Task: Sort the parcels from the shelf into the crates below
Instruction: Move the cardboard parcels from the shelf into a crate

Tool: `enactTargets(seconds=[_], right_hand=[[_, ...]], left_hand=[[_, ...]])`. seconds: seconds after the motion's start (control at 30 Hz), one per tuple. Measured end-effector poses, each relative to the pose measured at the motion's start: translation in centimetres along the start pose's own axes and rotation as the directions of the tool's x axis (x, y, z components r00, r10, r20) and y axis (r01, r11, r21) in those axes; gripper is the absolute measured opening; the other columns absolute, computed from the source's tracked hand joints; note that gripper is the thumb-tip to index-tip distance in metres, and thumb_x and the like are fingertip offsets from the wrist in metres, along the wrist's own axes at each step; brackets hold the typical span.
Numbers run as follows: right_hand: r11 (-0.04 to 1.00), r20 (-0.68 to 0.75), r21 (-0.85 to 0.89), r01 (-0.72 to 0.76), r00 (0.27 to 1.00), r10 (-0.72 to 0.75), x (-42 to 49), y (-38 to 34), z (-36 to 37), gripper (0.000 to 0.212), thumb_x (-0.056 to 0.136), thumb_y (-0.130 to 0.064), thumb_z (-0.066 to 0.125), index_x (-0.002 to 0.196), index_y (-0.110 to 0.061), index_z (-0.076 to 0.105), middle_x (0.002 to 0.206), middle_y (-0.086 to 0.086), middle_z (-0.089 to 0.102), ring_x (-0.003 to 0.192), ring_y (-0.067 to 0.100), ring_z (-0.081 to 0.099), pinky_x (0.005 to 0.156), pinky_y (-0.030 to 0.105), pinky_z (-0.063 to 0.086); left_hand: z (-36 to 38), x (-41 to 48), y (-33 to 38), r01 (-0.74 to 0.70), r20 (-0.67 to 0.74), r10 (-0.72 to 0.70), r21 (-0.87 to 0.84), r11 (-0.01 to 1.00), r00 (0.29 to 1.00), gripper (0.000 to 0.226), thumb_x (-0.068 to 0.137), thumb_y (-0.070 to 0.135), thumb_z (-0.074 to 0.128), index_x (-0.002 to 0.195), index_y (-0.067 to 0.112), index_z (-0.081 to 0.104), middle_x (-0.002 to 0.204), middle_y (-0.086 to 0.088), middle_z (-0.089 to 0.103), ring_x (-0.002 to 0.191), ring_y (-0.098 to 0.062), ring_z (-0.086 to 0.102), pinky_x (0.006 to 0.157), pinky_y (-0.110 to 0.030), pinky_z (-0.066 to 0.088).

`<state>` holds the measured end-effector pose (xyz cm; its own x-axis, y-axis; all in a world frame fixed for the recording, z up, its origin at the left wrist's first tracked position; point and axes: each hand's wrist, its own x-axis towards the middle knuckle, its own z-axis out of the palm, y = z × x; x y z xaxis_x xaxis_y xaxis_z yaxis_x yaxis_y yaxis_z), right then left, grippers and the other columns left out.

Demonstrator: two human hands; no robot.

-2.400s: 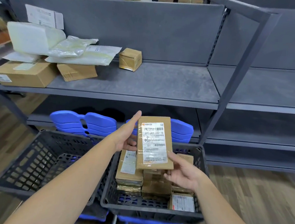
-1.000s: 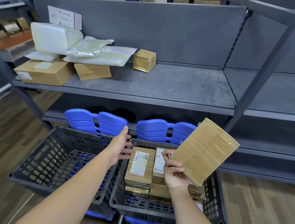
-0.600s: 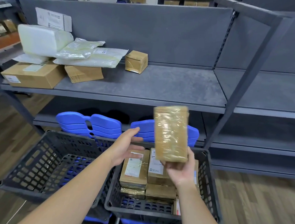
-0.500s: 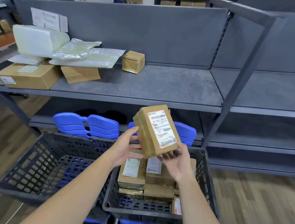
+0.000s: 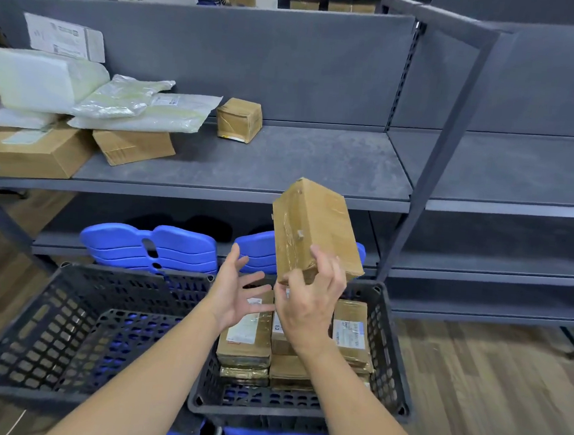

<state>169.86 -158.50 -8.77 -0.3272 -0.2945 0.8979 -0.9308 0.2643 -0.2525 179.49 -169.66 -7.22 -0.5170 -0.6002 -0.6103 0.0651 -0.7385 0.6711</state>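
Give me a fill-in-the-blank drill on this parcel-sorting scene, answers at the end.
The right hand grips the brown parcel by its ___ end. The left hand is ___ and holds nothing. The stacked parcels lie in the ___ black crate.
Missing words: lower; open; right.

L hand [image 5: 238,296] open — R [image 5: 306,308] pinches parcel [image 5: 315,226].

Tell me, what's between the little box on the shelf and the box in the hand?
Just bare grey shelf, in the head view. The little box sits behind; the right hand holds the other box.
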Motion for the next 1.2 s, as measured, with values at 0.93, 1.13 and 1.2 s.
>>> enactTargets(seconds=[0.93,1.13,1.2], right_hand=[[-0.24,0.826,0.156,-0.958,-0.006,0.563,2.0,9.5,-4.2,0.047,0.102,-0.054,0.058,0.123,-0.014,0.072,0.11,0.006,0.08,0.108,0.028,0.074,0.092,0.048,0.056],[-0.055,0.921,-0.105,-0.993,-0.118,0.371,1.3,11.3,-5.1,0.044,0.098,-0.06,0.058,0.121,-0.027,0.074,0.116,0.0,0.079,0.114,0.026,0.071,0.102,0.059,0.052],[-0.029,0.934,-0.158,-0.987,-0.159,0.321,0.0,12.0,-5.3,0.044,0.098,-0.061,0.056,0.122,-0.029,0.074,0.119,-0.001,0.078,0.113,0.024,0.071,0.102,0.056,0.05]], left_hand=[[0.1,-1.6,0.0,-0.236,0.206,0.169,0.364,0.901,0.964,0.035,0.102,0.03,0.06,0.137,0.036,0.063,0.131,-0.004,0.072,0.12,-0.031,0.067,0.094,-0.06,0.059],[-1.5,-1.6,-3.8,-0.091,0.109,0.047,0.453,0.887,0.993,0.032,0.103,0.027,0.057,0.135,0.031,0.063,0.123,-0.004,0.072,0.11,-0.026,0.067,0.092,-0.044,0.059],[-2.2,-1.4,-4.9,-0.031,0.092,-0.022,0.534,0.845,0.995,0.028,0.103,0.026,0.058,0.129,0.025,0.069,0.121,-0.001,0.074,0.107,-0.019,0.067,0.095,-0.038,0.057]])
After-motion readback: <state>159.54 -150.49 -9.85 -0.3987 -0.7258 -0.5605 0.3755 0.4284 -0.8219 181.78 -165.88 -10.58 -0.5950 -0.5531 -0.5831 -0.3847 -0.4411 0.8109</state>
